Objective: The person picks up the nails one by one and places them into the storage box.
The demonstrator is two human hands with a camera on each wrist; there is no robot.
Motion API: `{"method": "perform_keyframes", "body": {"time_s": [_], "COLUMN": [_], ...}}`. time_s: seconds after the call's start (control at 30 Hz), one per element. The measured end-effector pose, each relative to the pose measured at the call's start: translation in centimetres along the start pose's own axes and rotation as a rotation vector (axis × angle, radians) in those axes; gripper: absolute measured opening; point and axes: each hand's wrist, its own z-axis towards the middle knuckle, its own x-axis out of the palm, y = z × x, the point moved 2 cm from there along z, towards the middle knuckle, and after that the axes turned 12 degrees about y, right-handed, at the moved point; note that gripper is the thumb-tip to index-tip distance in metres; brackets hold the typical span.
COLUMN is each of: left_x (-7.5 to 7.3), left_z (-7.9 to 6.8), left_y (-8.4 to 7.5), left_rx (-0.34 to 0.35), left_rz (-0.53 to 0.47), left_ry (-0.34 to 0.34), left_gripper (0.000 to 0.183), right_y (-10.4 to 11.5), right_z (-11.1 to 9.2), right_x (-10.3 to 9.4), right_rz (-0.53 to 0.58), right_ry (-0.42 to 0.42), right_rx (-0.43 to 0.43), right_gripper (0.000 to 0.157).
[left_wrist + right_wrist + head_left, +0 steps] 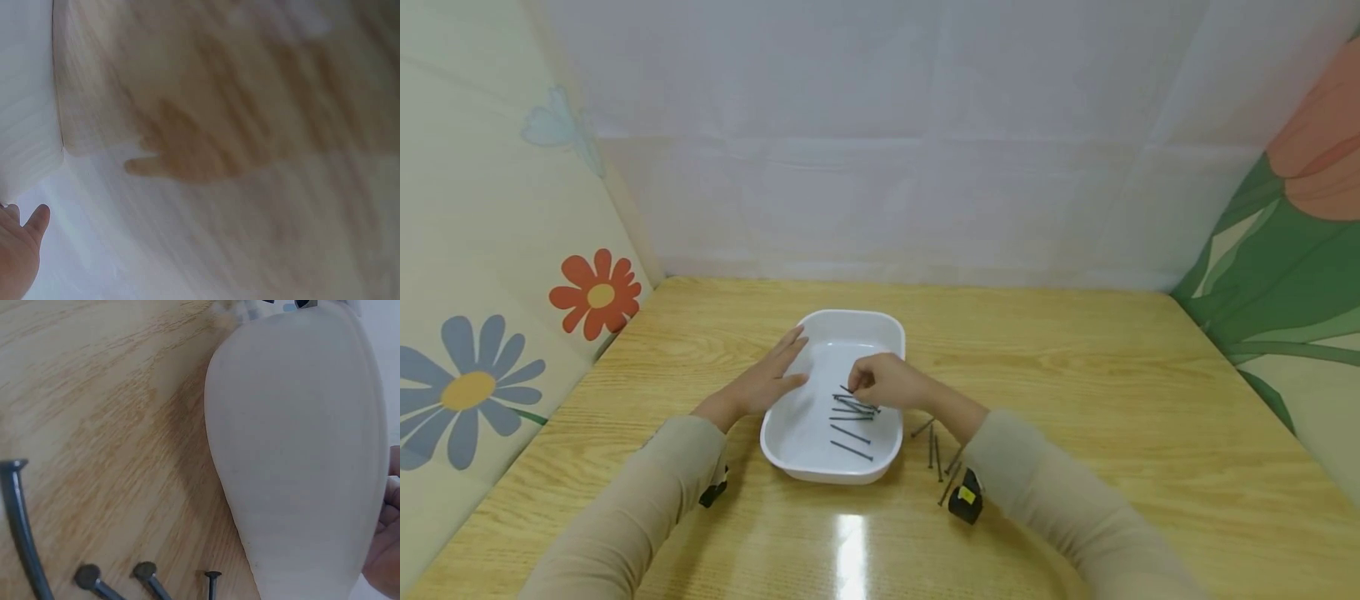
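Working left to right. One flowered sheet [490,250] is bordering the table [1060,367] on its left edge. One black box [715,490] is showing beneath the left sleeve [640,492]. The left hand [767,379] is spreading its fingers wide, resting across the left rim of one white tray [831,476]. I'm finding the tray standing left of the table's middle, wood stretching behind it to the far edge, where a pale sheet [880,200] is hanging. White floor is showing between the left thumb and the nails [852,451]. I'm counting at least six in there: dark, slim, straight, lying crosswise toward the tray's right side, the upper ones overlapping too much for an exact number. The right hand [889,382] is reaching over the right rim, fingers curling narrow, pinching a nail at the group's top. Right of the tray, I'm counting five loose nails [937,458] lying near a second black box [965,504]; the right wrist view is showing four flat heads. Wood is running on to the right edge.
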Motion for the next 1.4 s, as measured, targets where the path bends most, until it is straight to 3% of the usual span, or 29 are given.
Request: {"method": "perform_keyframes", "body": {"time_s": [0.43, 0.8, 1.03, 1.4], "left_x": [0.1, 0.0, 0.0, 0.0], "left_z": [0.2, -0.3, 0.0, 0.0], "left_y": [0.3, -0.2, 0.0, -0.1], "left_rx": [-0.006, 0.063, 0.01, 0.013], "left_rz": [0.002, -0.008, 0.008, -0.007], "left_ry": [0.01, 0.0, 0.016, 0.009], "left_gripper": [0.06, 0.065, 0.061, 0.059], "right_y": [0.1, 0.2, 0.5, 0.9], "right_z": [1.6, 2.4, 2.3, 2.1], "right_x": [1.2, 2.0, 2.6, 3.1], "right_rz": [-0.089, -0.254, -0.379, -0.584], "right_ry": [0.086, 0.189, 0.255, 0.264], "right_rx": [0.029, 0.12, 0.194, 0.18], "right_gripper": [0.006, 0.009, 0.017, 0.018]}}
